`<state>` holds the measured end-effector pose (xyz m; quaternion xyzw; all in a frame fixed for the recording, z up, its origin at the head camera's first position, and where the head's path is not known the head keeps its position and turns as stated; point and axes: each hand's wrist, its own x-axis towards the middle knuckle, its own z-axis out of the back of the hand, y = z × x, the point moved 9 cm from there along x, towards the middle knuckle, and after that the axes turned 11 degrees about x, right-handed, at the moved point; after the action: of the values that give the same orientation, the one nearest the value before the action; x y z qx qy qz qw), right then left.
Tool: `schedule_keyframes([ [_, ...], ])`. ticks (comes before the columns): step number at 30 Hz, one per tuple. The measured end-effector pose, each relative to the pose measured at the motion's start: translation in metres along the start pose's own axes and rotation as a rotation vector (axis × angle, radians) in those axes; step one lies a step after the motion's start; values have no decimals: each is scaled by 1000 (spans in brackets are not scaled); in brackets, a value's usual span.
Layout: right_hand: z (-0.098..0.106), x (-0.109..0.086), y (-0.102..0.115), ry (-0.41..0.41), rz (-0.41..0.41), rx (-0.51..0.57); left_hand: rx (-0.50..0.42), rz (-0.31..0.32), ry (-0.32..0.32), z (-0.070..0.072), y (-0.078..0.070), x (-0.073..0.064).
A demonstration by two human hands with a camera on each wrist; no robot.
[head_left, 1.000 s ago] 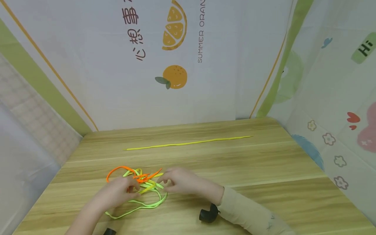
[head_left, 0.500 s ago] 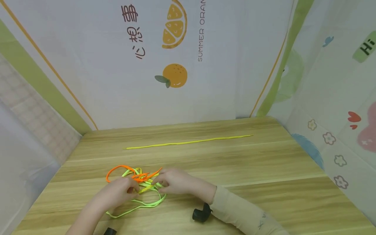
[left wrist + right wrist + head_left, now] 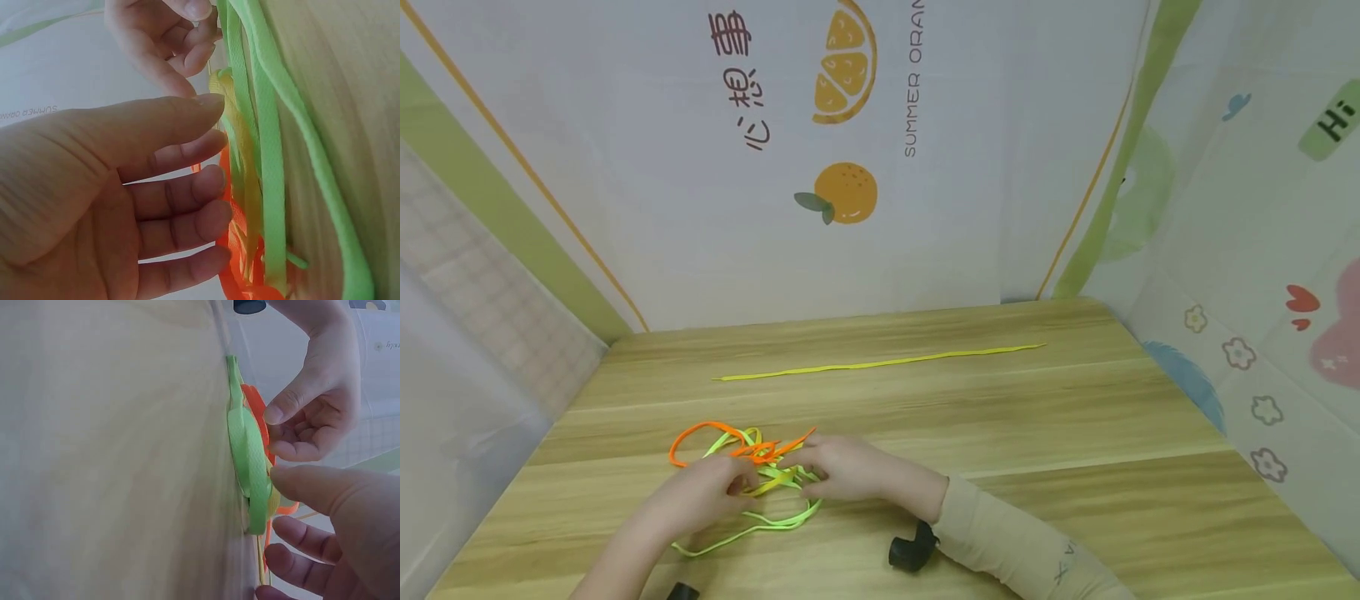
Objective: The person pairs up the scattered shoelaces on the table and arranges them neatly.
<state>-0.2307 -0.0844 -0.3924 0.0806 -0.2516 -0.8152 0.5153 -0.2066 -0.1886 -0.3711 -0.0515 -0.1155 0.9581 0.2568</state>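
A tangle of flat shoelaces lies on the table: an orange shoelace (image 3: 703,424), a light green shoelace (image 3: 786,524) and a yellow shoelace (image 3: 767,486). My left hand (image 3: 709,490) is at the tangle's left side; in the left wrist view its fingers (image 3: 178,197) are loosely extended by the laces, thumb and forefinger apart. From the right, my right hand (image 3: 842,471) reaches over the tangle. In the right wrist view, its thumb (image 3: 312,484) is at the yellow lace and its fingers are spread apart. Whether the fingertips touch the laces is hard to tell.
Farther back, another yellow shoelace (image 3: 880,364) lies stretched nearly straight across the wooden table (image 3: 1037,433). Black angled wrist pieces (image 3: 913,548) show below the forearms. A printed white cloth (image 3: 700,250) hangs behind the table.
My right hand has moved left, farther over the tangle. The left hand has stayed nearly in place, and the stretched yellow shoelace lies as before.
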Motion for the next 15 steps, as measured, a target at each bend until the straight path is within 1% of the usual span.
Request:
schedule_keyframes([
  [4, -1, 1, 0, 5, -7, 10, 6, 11, 5, -1, 1, 1],
  [10, -4, 2, -1, 29, -37, 22, 34, -22, -3, -2, -1, 2],
  [15, -8, 5, -4, 39, -38, 32, 38, -20, 13, -7, 1, 4],
])
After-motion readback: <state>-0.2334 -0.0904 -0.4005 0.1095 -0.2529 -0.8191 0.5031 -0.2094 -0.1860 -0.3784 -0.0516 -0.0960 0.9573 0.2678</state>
